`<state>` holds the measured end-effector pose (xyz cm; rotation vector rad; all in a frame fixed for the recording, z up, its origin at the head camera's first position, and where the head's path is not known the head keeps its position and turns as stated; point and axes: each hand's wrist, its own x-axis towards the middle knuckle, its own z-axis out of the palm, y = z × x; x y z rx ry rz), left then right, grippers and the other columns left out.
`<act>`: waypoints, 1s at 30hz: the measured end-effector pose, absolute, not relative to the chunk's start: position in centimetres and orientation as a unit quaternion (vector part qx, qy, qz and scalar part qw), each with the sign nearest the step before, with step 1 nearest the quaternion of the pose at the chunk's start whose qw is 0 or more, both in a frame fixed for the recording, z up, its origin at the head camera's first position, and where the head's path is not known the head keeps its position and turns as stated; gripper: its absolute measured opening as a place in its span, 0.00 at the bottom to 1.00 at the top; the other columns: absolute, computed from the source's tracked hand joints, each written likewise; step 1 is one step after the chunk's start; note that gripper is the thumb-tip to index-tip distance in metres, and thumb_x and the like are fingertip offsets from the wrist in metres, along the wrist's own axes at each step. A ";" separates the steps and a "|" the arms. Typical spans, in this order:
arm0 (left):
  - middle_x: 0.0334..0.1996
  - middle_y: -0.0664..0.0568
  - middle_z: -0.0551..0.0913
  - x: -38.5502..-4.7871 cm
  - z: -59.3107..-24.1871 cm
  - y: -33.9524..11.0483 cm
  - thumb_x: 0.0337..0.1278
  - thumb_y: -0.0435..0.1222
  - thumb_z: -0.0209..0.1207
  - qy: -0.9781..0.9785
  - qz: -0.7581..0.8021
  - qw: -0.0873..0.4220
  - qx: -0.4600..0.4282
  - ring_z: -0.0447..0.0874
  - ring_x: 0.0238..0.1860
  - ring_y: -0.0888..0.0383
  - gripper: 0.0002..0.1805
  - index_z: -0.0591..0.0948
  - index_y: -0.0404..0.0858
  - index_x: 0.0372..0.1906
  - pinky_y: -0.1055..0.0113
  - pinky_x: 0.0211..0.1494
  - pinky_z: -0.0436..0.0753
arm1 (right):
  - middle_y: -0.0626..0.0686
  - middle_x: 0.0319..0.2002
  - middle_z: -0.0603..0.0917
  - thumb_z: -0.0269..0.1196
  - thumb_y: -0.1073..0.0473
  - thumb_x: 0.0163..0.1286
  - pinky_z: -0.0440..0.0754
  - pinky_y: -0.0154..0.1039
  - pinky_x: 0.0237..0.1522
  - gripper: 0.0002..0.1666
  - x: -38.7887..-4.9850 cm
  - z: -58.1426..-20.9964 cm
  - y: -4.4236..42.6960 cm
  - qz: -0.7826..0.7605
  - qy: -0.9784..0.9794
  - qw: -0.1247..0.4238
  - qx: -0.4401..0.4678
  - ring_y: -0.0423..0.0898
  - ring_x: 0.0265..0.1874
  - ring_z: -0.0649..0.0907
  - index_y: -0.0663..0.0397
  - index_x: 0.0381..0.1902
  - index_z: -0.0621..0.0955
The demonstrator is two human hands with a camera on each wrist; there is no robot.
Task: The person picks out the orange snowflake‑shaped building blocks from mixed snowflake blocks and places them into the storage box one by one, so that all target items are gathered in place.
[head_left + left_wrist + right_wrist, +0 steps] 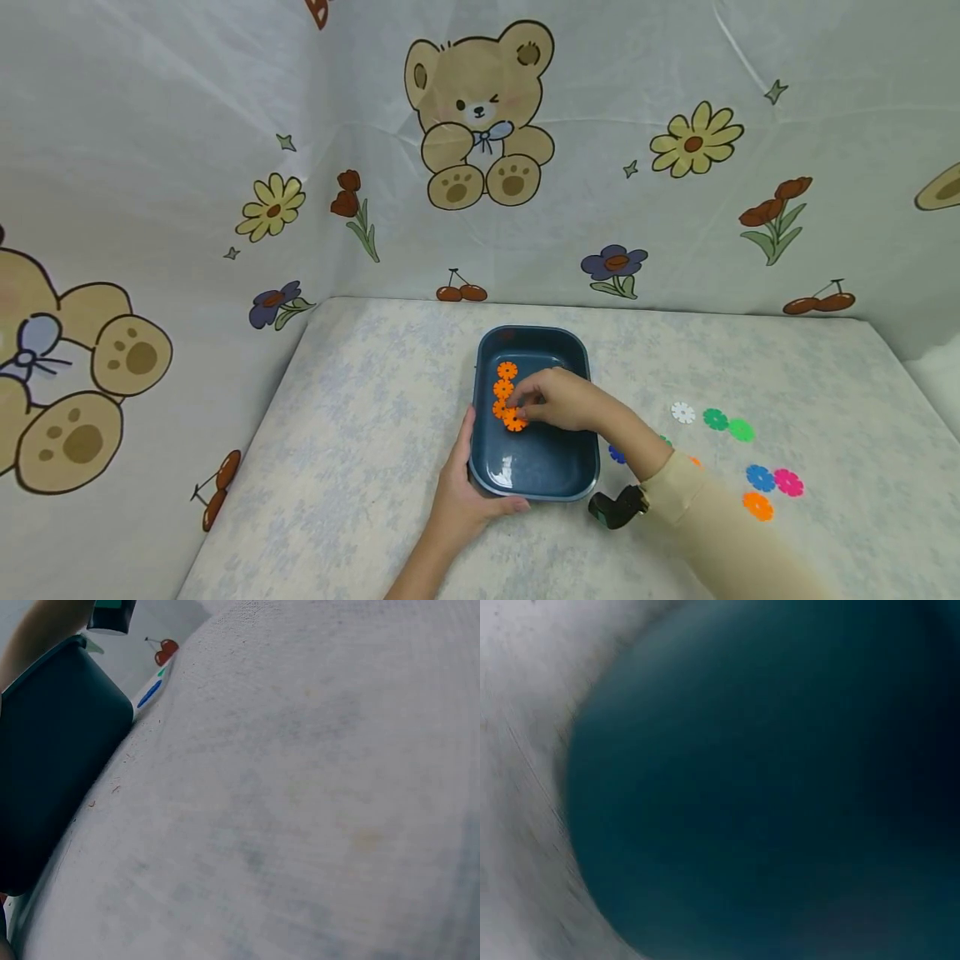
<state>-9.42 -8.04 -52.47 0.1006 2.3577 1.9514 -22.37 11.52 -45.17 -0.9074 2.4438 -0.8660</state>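
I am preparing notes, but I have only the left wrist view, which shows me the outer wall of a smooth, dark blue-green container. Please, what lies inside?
Observer: I see four flat, orange, notched discs in the smooth, dark blue-green container.
Operator: Thank you. Does something reach into it?
Observer: Yes, the right hand does, with its fingertips at the orange disc nearest the wearer.
Operator: And does any disc lie to the right of the container?
Observer: Yes; the one farthest right is a flat, pink, notched disc.
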 end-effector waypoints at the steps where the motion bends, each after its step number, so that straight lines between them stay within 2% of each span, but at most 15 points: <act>1: 0.79 0.67 0.49 -9.4 -52.5 -8.0 0.28 0.48 0.82 0.769 0.637 0.039 0.034 0.49 0.79 0.61 0.74 0.44 0.58 0.80 0.67 0.79 0.56 | 0.42 0.28 0.87 0.65 0.62 0.68 0.80 0.30 0.33 0.09 -22.3 -45.4 11.2 -0.303 0.874 0.196 -0.325 0.34 0.25 0.79 0.51 0.45 0.87; 6: 0.79 0.65 0.49 -9.4 -52.6 -8.1 0.28 0.47 0.82 0.769 0.638 0.040 0.035 0.50 0.79 0.61 0.73 0.44 0.59 0.80 0.71 0.78 0.55 | 0.39 0.22 0.81 0.66 0.60 0.68 0.76 0.31 0.30 0.08 -21.7 -46.3 10.1 -0.279 0.883 0.189 -0.326 0.35 0.21 0.76 0.48 0.44 0.87; 11: 0.79 0.65 0.49 -9.4 -52.6 -8.1 0.29 0.47 0.82 0.772 0.633 0.042 0.031 0.50 0.79 0.61 0.73 0.44 0.59 0.80 0.70 0.78 0.55 | 0.39 0.20 0.78 0.65 0.60 0.68 0.73 0.30 0.27 0.09 -21.4 -46.7 9.6 -0.264 0.889 0.181 -0.327 0.36 0.18 0.73 0.46 0.44 0.87; 18: 0.79 0.65 0.49 -9.4 -52.5 -8.1 0.29 0.48 0.82 0.772 0.633 0.038 0.033 0.50 0.79 0.61 0.73 0.44 0.58 0.80 0.70 0.78 0.57 | 0.43 0.39 0.88 0.62 0.62 0.68 0.76 0.30 0.29 0.11 -21.4 -47.4 9.3 -0.272 0.889 0.181 -0.322 0.35 0.23 0.76 0.48 0.46 0.87; 21: 0.79 0.65 0.48 -9.4 -52.5 -8.0 0.29 0.48 0.82 0.772 0.633 0.037 0.035 0.50 0.79 0.61 0.73 0.44 0.57 0.80 0.71 0.78 0.56 | 0.43 0.40 0.88 0.62 0.61 0.69 0.78 0.30 0.31 0.11 -21.4 -47.6 9.3 -0.271 0.889 0.180 -0.324 0.35 0.25 0.77 0.48 0.47 0.86; 22: 0.79 0.65 0.48 -9.4 -52.5 -8.0 0.29 0.48 0.82 0.772 0.634 0.036 0.036 0.50 0.79 0.61 0.73 0.44 0.56 0.80 0.71 0.78 0.56 | 0.43 0.40 0.88 0.62 0.60 0.69 0.77 0.30 0.31 0.11 -21.5 -47.7 9.3 -0.269 0.889 0.179 -0.326 0.34 0.25 0.77 0.48 0.47 0.86; 25: 0.79 0.65 0.48 -9.4 -52.5 -8.0 0.29 0.47 0.82 0.771 0.634 0.035 0.037 0.50 0.79 0.61 0.73 0.44 0.56 0.80 0.72 0.78 0.56 | 0.42 0.30 0.86 0.65 0.58 0.68 0.75 0.30 0.29 0.11 -21.4 -47.6 9.5 -0.262 0.888 0.180 -0.331 0.34 0.22 0.75 0.47 0.48 0.86; 29: 0.79 0.65 0.49 -9.4 -52.5 -8.1 0.29 0.47 0.82 0.773 0.633 0.034 0.035 0.51 0.79 0.62 0.73 0.44 0.59 0.80 0.73 0.77 0.55 | 0.41 0.19 0.78 0.70 0.57 0.64 0.72 0.30 0.26 0.14 -21.2 -47.4 9.6 -0.260 0.885 0.192 -0.335 0.35 0.18 0.73 0.46 0.48 0.86; 30: 0.79 0.65 0.49 -9.4 -52.5 -8.1 0.29 0.46 0.82 0.772 0.633 0.034 0.036 0.51 0.79 0.62 0.73 0.44 0.60 0.80 0.73 0.77 0.55 | 0.40 0.19 0.77 0.71 0.57 0.63 0.72 0.30 0.26 0.14 -21.1 -47.3 9.6 -0.262 0.884 0.194 -0.336 0.35 0.18 0.73 0.46 0.47 0.86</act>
